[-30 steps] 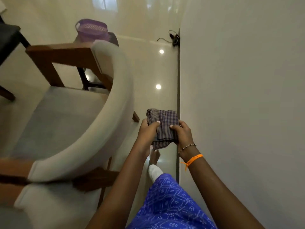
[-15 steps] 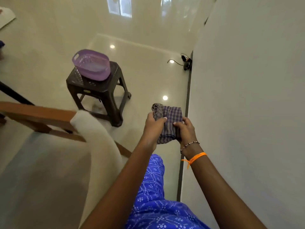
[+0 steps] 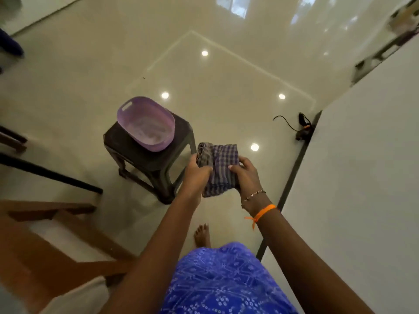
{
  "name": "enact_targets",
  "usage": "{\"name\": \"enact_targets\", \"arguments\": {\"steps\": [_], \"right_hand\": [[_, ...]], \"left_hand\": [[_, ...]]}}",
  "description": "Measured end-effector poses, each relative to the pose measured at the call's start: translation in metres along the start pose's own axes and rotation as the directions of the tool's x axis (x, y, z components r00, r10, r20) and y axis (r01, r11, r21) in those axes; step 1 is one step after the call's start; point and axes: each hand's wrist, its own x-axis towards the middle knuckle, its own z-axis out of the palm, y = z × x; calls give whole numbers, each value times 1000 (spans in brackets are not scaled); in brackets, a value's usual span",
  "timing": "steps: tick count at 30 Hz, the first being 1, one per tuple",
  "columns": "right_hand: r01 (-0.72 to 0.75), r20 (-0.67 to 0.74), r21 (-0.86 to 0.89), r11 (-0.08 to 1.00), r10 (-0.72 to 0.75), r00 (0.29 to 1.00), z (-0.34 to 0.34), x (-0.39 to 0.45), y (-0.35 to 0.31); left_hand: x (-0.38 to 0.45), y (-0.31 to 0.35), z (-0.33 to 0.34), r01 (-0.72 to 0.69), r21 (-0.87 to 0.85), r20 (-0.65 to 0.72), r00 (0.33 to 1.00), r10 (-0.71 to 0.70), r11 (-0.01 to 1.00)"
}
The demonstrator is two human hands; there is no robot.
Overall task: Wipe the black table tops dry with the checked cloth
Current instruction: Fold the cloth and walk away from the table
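Note:
A folded purple-and-grey checked cloth (image 3: 218,168) is held at waist height between both hands. My left hand (image 3: 195,172) grips its left side with fingers curled over the fold. My right hand (image 3: 246,176) grips its right side, thumb on top. A small black plastic table (image 3: 136,148) stands on the floor just left of and beyond the cloth, its near right corner partly hidden by my left hand. A purple plastic basket (image 3: 146,123) sits on the table's top and covers much of it.
A white wall (image 3: 351,177) runs along the right, with a black cable and plug (image 3: 299,126) at its base. A wooden chair frame with a pale cushion (image 3: 52,241) fills the lower left. Glossy cream floor tiles (image 3: 226,87) stretch ahead.
I have walked forward past the chair, which slid down and left in view. The black table with the basket is now much closer. Both hands keep hold of the cloth.

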Motion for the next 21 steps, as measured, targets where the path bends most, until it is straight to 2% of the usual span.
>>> {"name": "enact_targets", "arguments": {"steps": [6,14,17,21], "right_hand": [[19,121,-55,998,-12,993,29,122,-78],[12,311,-241,971,66,948,87,304,-186],[29,365,-265,964,73,928,102,352,-232],[47,387,-321,946,86,918,133,402,-283]], "left_hand": [[85,81,21,-69,-38,-45,997,67,997],[239,195,69,-12,-119,-285,958,-23,993],[286,237,88,15,-170,-294,954,-65,985],[341,284,91,-40,-243,-350,936,-49,969]]}}
